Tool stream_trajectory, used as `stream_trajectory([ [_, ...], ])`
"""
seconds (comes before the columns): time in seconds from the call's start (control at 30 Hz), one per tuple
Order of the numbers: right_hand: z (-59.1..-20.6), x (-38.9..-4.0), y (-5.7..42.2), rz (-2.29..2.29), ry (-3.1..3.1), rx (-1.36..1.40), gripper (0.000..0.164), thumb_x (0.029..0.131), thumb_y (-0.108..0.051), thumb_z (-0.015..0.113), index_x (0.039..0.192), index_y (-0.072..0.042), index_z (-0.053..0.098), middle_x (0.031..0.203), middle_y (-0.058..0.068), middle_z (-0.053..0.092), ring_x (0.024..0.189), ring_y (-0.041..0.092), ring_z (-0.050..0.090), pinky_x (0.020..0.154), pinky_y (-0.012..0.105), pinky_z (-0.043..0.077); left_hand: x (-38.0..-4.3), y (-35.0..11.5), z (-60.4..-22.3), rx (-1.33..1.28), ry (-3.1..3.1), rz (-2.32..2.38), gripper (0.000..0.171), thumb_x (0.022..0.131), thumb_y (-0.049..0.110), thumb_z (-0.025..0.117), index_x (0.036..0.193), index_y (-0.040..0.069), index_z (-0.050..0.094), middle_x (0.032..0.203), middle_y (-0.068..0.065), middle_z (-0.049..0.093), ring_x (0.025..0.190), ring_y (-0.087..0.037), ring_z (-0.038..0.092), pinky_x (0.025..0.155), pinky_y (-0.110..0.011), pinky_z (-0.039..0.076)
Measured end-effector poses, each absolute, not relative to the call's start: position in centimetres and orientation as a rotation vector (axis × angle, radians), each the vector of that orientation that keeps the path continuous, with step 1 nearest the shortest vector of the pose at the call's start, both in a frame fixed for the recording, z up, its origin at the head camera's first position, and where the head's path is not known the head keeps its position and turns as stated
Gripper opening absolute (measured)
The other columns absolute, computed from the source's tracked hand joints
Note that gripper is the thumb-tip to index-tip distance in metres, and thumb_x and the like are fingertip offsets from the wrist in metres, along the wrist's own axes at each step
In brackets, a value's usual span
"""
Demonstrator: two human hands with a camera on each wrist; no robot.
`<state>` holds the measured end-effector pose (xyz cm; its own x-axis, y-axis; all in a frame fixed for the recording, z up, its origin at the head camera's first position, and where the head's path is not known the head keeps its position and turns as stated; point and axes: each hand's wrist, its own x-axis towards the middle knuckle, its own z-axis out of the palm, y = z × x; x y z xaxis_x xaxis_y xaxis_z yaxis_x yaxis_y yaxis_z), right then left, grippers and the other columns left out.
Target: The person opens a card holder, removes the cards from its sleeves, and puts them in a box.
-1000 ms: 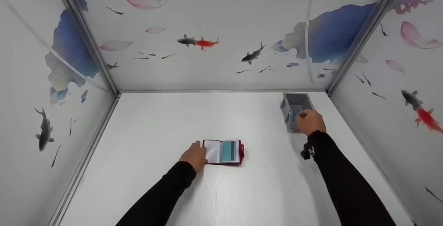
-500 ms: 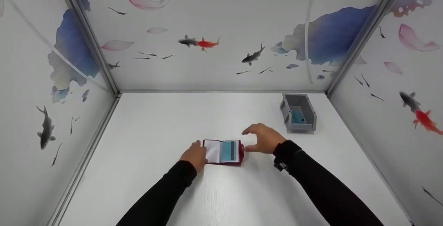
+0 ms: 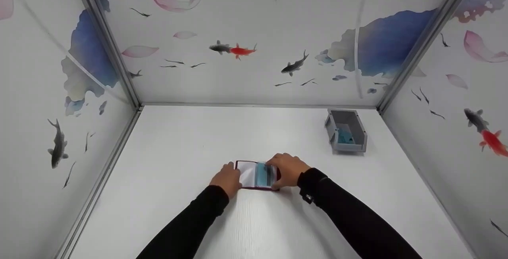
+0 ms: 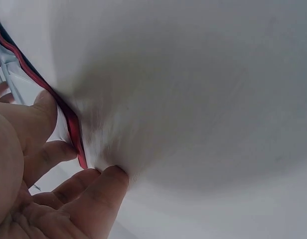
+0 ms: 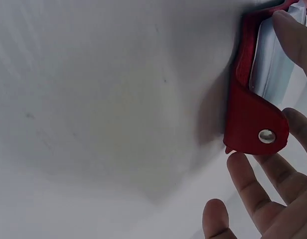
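Note:
An open red card holder (image 3: 247, 175) with clear plastic sleeves lies on the white table. A blue card (image 3: 262, 173) with a dark stripe shows in its right-hand sleeve. My left hand (image 3: 226, 179) holds the holder's left edge; in the left wrist view the thumb and a finger are at the red cover (image 4: 72, 124). From the right, my right hand (image 3: 291, 169) grips the other side, thumb at the near edge and fingers at the far edge. The right wrist view shows the red flap (image 5: 249, 122) with a metal snap (image 5: 266, 136) beside those fingers.
A grey plastic bin (image 3: 349, 148) stands at the back right, with blue cards (image 3: 344, 136) inside. White walls (image 3: 254, 80) printed with fish and petals enclose the table (image 3: 190, 140) at the back and both sides.
My right hand has left the grey bin, travelled left and nearer, and taken hold of the card holder's right side. The left hand has stayed at the left edge.

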<state>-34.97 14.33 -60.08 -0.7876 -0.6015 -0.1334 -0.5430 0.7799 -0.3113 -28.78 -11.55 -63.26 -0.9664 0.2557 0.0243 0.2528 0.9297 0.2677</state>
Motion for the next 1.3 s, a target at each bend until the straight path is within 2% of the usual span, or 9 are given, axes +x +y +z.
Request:
stream_trajectory([
  [0.23,-59.9,-35.0,13.8,-0.330,2.791,-0.949,0.076,0.080,-0.039,0.105,0.147,-0.020,0.075,0.137,0.009,0.074,0.122,0.032,0.066,0.094,0.058,0.055,-29.7,-12.0,-65.0,0.450,3.092,0.440,0.031,0.097,0.017,0.091,0.114,-0.007,0.080,0.129,-0.029,0.072,0.122,-0.042,0.073,0.104,-0.052,0.065],
  [0.4,-59.7,-35.2,13.6,-0.301,2.785,-0.973,0.074,0.084,-0.039,0.103,0.150,-0.022,0.073,0.141,0.008,0.073,0.126,0.031,0.067,0.098,0.060,0.057,-30.4,-12.2,-66.3,0.453,3.107,0.395,0.034,0.096,0.019,0.093,0.116,-0.005,0.081,0.129,-0.027,0.073,0.121,-0.041,0.074,0.101,-0.052,0.066],
  [0.47,-59.6,-35.2,13.5,-0.286,2.791,-0.993,0.077,0.085,-0.039,0.102,0.153,-0.023,0.070,0.146,0.008,0.072,0.132,0.033,0.067,0.103,0.063,0.057,-30.2,-11.9,-65.6,0.442,3.122,0.353,0.032,0.092,0.018,0.095,0.112,-0.004,0.082,0.122,-0.024,0.074,0.113,-0.040,0.075,0.093,-0.056,0.067],
  [0.6,-59.4,-35.0,13.1,-0.249,2.841,-1.063,0.086,0.086,-0.044,0.102,0.160,-0.022,0.064,0.154,0.010,0.068,0.140,0.035,0.065,0.108,0.064,0.058,-29.5,-11.8,-64.0,0.418,3.094,0.363,0.031,0.094,0.018,0.094,0.111,-0.005,0.081,0.122,-0.024,0.073,0.115,-0.040,0.074,0.096,-0.056,0.066],
  [0.87,-59.0,-34.5,11.7,-0.276,2.924,-1.152,0.082,0.095,-0.059,0.089,0.159,-0.016,0.062,0.141,0.009,0.077,0.134,0.031,0.069,0.104,0.057,0.057,-28.5,-12.0,-62.2,0.401,3.082,0.391,0.031,0.096,0.014,0.091,0.113,-0.008,0.079,0.126,-0.028,0.072,0.120,-0.044,0.074,0.100,-0.055,0.066],
  [1.0,-59.2,-34.2,10.7,-0.432,2.833,-1.106,0.076,0.100,-0.053,0.086,0.160,-0.012,0.062,0.145,0.009,0.078,0.142,0.032,0.067,0.115,0.063,0.054,-28.2,-12.0,-61.9,0.361,3.028,0.472,0.050,0.098,0.011,0.089,0.140,-0.009,0.071,0.138,-0.031,0.070,0.131,-0.046,0.071,0.110,-0.055,0.063],
  [1.13,-60.0,-34.0,10.1,-0.423,2.772,-1.081,0.066,0.103,-0.047,0.085,0.157,-0.012,0.067,0.149,0.009,0.076,0.144,0.032,0.067,0.119,0.067,0.054,-28.3,-12.2,-61.9,0.332,2.969,0.591,0.079,0.101,0.009,0.086,0.171,0.005,0.048,0.144,-0.030,0.068,0.131,-0.043,0.072,0.108,-0.054,0.063],
  [1.23,-60.7,-33.9,10.0,-0.393,2.762,-1.069,0.062,0.101,-0.042,0.088,0.153,-0.012,0.071,0.150,0.011,0.075,0.142,0.033,0.068,0.116,0.067,0.056,-28.3,-12.2,-62.1,0.374,2.981,0.570,0.062,0.105,0.009,0.080,0.164,0.008,0.059,0.135,-0.026,0.070,0.121,-0.039,0.074,0.103,-0.052,0.064],
  [1.3,-60.9,-34.1,9.9,-0.399,2.765,-1.053,0.063,0.098,-0.039,0.091,0.152,-0.012,0.072,0.151,0.012,0.074,0.141,0.034,0.067,0.115,0.066,0.057,-28.3,-12.3,-62.1,0.429,3.020,0.510,0.041,0.105,0.008,0.079,0.146,0.002,0.072,0.127,-0.025,0.072,0.117,-0.038,0.074,0.100,-0.051,0.065],
])
